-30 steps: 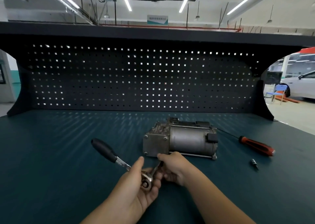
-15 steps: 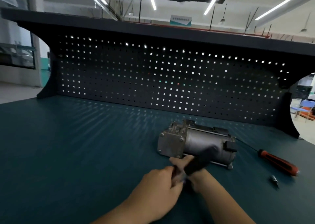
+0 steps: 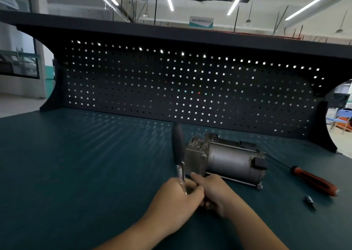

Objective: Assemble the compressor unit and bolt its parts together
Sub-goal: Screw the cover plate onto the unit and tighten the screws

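Observation:
A grey metal compressor unit [image 3: 226, 158] lies on its side on the green bench mat [image 3: 85, 164], its block end facing me on the left. In front of it my left hand [image 3: 175, 206] grips the head end of a ratchet wrench [image 3: 179, 154]. The wrench's black handle stands nearly upright beside the compressor's left end. My right hand [image 3: 217, 192] is curled against the left hand, its fingers pinching at the wrench head. What sits under the fingers is hidden.
A red-handled screwdriver [image 3: 312, 181] lies to the right of the compressor, its thin shaft pointing toward the unit. A small dark bit [image 3: 309, 201] lies in front of it. The black pegboard back panel [image 3: 171, 89] closes off the far edge of the bench.
The wrench handle has swung from lying low on the left, through a blurred pass in front of the compressor, to nearly upright. Both hands have stayed together at its head. The camera has shifted.

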### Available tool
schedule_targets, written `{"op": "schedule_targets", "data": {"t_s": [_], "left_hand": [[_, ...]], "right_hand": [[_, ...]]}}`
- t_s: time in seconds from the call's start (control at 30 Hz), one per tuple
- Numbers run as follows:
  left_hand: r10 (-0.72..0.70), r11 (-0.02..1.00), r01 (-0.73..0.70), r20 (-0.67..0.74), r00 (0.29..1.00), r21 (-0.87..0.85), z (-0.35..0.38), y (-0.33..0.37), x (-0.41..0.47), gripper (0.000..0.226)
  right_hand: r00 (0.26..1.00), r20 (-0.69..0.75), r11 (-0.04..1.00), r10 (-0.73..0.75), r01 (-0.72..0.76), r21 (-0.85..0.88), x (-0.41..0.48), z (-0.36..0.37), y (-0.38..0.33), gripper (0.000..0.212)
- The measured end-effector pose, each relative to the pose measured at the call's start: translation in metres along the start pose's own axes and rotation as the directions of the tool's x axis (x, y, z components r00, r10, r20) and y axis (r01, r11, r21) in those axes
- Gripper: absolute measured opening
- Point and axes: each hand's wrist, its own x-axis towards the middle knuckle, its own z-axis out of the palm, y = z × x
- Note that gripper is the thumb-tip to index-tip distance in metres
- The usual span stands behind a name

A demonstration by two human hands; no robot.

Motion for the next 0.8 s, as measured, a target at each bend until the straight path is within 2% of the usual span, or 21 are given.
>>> {"op": "schedule_targets", "data": {"t_s": [0.03,0.07,0.13,0.17,0.2,0.23,0.3,0.37,0.4,0.43,0.47,0.53,0.57,0.6,0.63,0.67,0.73,0.8], "left_hand": [[0.08,0.984,-0.077,-0.017,0.997,0.163,0.002,-0.001,-0.001,0.022],[0.146,0.926,-0.13,-0.018,0.989,0.354,0.002,-0.002,-0.002,0.022],[0.274,0.72,-0.242,0.055,0.96,0.651,0.005,-0.01,-0.004,0.038],[0.299,0.639,-0.288,0.115,0.947,0.713,0.006,-0.01,-0.005,0.043],[0.296,0.615,-0.308,0.149,0.943,0.726,0.007,-0.008,-0.007,0.043],[0.281,0.635,-0.298,0.146,0.949,0.712,0.007,-0.008,-0.007,0.04],[0.214,0.803,-0.199,0.04,0.976,0.562,0.006,-0.01,-0.005,0.028],[0.062,0.965,-0.066,0.024,0.998,0.255,0.006,-0.009,-0.004,0.019],[-0.029,0.998,0.026,0.063,0.998,0.053,0.008,-0.005,-0.003,0.022],[-0.123,0.978,0.139,0.106,0.987,-0.156,0.01,-0.002,-0.003,0.027],[-0.229,0.894,0.267,0.146,0.963,-0.36,0.01,0.003,-0.004,0.031],[-0.388,0.561,0.431,0.235,0.891,-0.707,0.007,0.011,-0.006,0.036],[-0.411,0.413,0.444,0.273,0.87,-0.795,0.005,0.013,-0.007,0.037],[-0.413,0.33,0.44,0.292,0.863,-0.835,0.003,0.014,-0.007,0.037],[-0.407,0.323,0.435,0.292,0.865,-0.84,0.002,0.014,-0.007,0.035],[-0.409,0.386,0.427,0.264,0.874,-0.818,0.002,0.014,-0.006,0.031],[-0.393,0.629,0.375,0.138,0.909,-0.681,0.005,0.011,-0.006,0.023],[-0.304,0.81,0.259,0.001,0.953,-0.527,0.007,0.008,-0.003,0.024]], "right_hand": [[1.0,-0.001,1.0,-0.004,0.004,0.018,0.0,0.0,0.001,0.038],[1.0,-0.004,0.999,-0.007,0.008,0.038,0.0,-0.001,0.0,0.036],[0.999,-0.027,1.0,-0.025,0.025,-0.002,0.0,-0.001,0.0,0.036],[0.999,-0.034,0.998,-0.037,0.036,-0.046,0.001,-0.001,0.0,0.039],[0.998,-0.04,0.996,-0.045,0.042,-0.073,0.0,-0.002,0.0,0.041],[0.998,-0.036,0.995,-0.042,0.038,-0.094,0.0,-0.002,0.0,0.042],[1.0,-0.006,0.995,-0.026,0.026,-0.097,-0.001,-0.004,0.001,0.044],[1.0,0.027,0.999,-0.016,0.017,-0.037,-0.005,-0.004,0.002,0.041],[0.999,0.04,1.0,-0.012,0.013,-0.01,-0.006,-0.003,0.001,0.035],[0.999,0.052,1.0,-0.004,0.003,0.026,-0.007,-0.003,0.0,0.03],[0.998,0.06,0.997,0.004,-0.009,0.078,-0.006,-0.003,0.0,0.026],[0.997,0.076,0.982,0.029,-0.043,0.186,-0.004,-0.002,-0.001,0.02],[0.996,0.082,0.972,0.042,-0.06,0.225,-0.003,-0.002,-0.001,0.018],[0.995,0.085,0.965,0.05,-0.07,0.252,-0.002,-0.002,-0.001,0.018],[0.995,0.086,0.962,0.052,-0.073,0.264,-0.002,-0.002,-0.001,0.018],[0.995,0.085,0.963,0.047,-0.068,0.263,-0.002,-0.002,-0.001,0.019],[0.995,0.093,0.97,0.037,-0.058,0.235,-0.004,-0.003,0.0,0.024],[0.993,0.114,0.978,0.036,-0.059,0.201,-0.005,-0.005,0.001,0.03]]}}
